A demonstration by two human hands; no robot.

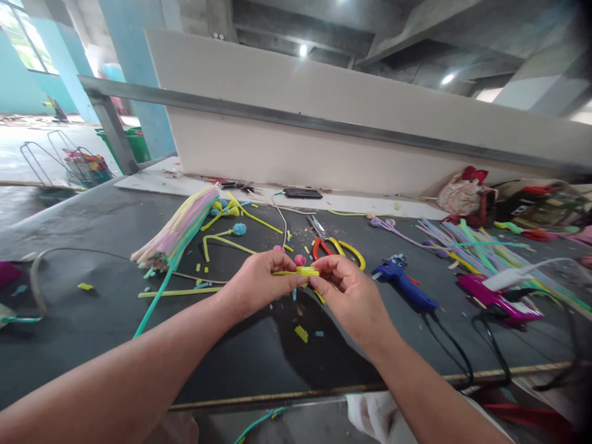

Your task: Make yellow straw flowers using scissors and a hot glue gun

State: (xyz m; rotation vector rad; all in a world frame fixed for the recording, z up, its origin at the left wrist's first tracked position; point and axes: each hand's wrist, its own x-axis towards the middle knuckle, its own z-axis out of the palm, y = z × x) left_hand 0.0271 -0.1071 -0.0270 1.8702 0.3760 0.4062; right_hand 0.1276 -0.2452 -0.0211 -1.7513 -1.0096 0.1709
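Note:
Close together over the middle of the dark table, both my hands pinch short yellow pipe-cleaner pieces (pixel 303 271). My left hand (pixel 254 280) is closed on their left end, where a yellow stem runs under the fingers. Thumb and fingertips of my right hand (pixel 349 293) press on the right end. A pink fuzzy ball (pixel 300 260) shows just behind the fingertips; whether it is joined to the yellow pieces I cannot tell. Past my right hand lie scissors (pixel 326 237) with red and yellow handles. Below the hands rests a cut yellow piece (pixel 301 334).
A bundle of pastel pipe cleaners (pixel 178 231) lies at left, and more loose pipe cleaners (pixel 476 246) spread at right. A blue glue gun (pixel 407 283) and a magenta power strip (pixel 499 299) with black cables sit right. A phone (pixel 302 193) lies by the board (pixel 300 148).

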